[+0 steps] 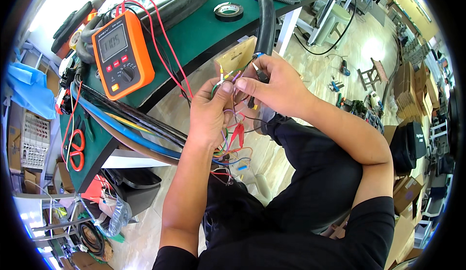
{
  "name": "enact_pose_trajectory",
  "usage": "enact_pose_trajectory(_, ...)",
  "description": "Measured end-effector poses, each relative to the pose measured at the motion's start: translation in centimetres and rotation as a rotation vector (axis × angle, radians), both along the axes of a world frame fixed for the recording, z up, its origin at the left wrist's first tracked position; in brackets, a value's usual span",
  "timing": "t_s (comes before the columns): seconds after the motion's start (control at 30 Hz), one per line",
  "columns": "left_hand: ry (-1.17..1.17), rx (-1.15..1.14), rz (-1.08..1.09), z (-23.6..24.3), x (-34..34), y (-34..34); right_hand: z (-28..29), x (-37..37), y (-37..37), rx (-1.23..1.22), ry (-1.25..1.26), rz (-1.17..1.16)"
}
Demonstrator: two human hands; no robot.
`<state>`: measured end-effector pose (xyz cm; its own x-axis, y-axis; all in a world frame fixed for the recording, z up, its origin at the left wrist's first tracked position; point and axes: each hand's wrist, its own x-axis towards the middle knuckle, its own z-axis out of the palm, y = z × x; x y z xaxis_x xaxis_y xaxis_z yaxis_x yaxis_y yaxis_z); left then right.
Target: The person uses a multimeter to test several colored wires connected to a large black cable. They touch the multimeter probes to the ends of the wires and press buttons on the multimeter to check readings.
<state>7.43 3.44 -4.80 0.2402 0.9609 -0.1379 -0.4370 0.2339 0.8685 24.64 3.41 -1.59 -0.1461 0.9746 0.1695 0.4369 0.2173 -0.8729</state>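
Observation:
My left hand [211, 110] is closed, thumb and fingers pinching thin coloured wires [235, 76], one with a yellow sleeve and bare tip. Close on its right, my right hand [279, 85] is closed too, its thumb and forefinger on the same bundle. A small black piece with a pale pointed tip [261, 75] sticks out beside the right fingers; its kind is unclear. From above, a thick black cable [264, 25] runs down to behind my right hand. Below the hands hangs a red alligator clip [237, 135] among loose wires.
An orange multimeter [123, 56] with red and black leads lies on the green-topped table [187, 42]. Nearby are black tape [228, 12], red-handled scissors [76, 151] and a blue cable [131, 136]. Right of me, a small wooden stool [373, 73] and cardboard boxes [407, 83] stand on the floor.

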Motion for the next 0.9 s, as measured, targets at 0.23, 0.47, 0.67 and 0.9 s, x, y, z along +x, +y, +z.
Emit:
enact_pose_trajectory(0.23, 0.029, -0.012, 0.049, 0.4, 0.0, 0.0, 1.0, -0.1, -0.5, 0.074, -0.448, -0.054)
enact_pose_trajectory(0.47, 0.061, 0.015, 0.03, 0.2, 0.1, -0.1, -0.2, -0.8, -0.6, 0.157, -0.469, 0.051)
enact_pose_trajectory(0.67, 0.141, -0.009, 0.023, 0.7, 0.7, -0.5, 1.3, -1.9, -1.0, 0.066, -0.572, 0.041)
enact_pose_trajectory(0.9, 0.078, 0.0, 0.054, 0.5, 0.3, -0.6, 1.9, -1.5, -0.9, 0.0, -0.574, 0.167)
